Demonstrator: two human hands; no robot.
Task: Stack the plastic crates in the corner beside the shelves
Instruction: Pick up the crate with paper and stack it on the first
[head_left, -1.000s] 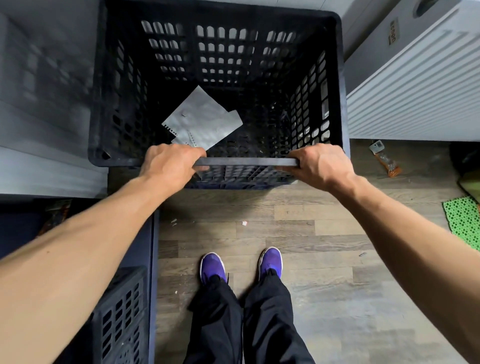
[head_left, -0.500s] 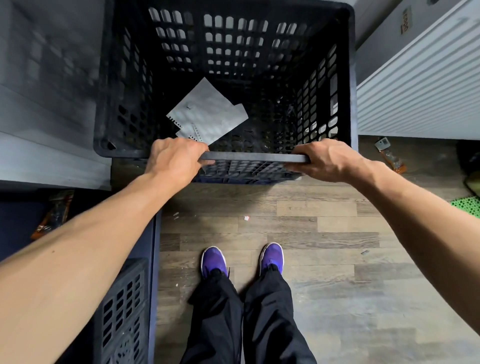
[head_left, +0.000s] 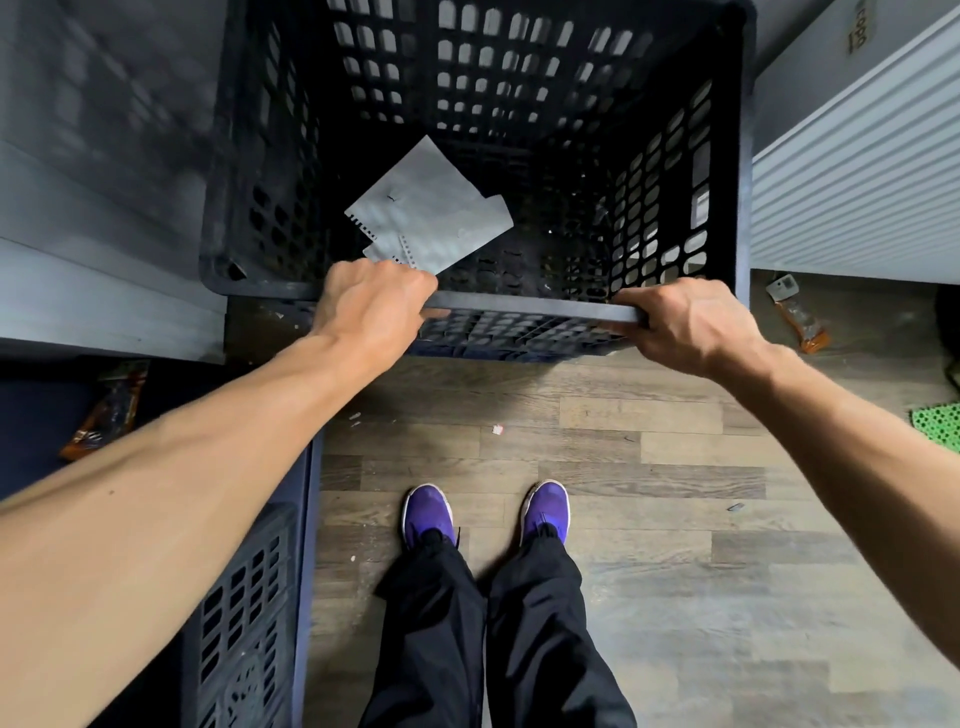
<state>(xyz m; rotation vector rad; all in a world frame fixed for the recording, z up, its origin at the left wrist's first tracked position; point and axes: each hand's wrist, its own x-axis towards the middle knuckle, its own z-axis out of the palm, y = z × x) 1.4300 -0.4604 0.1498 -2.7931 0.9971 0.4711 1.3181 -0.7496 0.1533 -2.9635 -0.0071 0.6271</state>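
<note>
A tall black perforated plastic crate (head_left: 519, 104) fills the top of the head view, seen from above, between a grey unit on the left and a white ribbed panel on the right. Grey paper sheets (head_left: 431, 208) lie on its bottom. My left hand (head_left: 371, 306) grips the crate's near rim left of centre. My right hand (head_left: 685, 322) grips the same rim near its right corner. A second black crate (head_left: 244, 613) stands at my lower left, partly hidden by my left forearm.
Grey shelving (head_left: 104, 208) stands to the left and a white ribbed panel (head_left: 857, 171) to the right. Snack wrappers (head_left: 797, 317) lie on the wood floor and another wrapper (head_left: 106, 410) on the left. A green mat (head_left: 937, 423) shows at the right edge. My purple shoes (head_left: 488, 512) are below.
The crate has shifted up and away from me in the view, with both hands staying on its near rim. More floor shows between the crate and my shoes.
</note>
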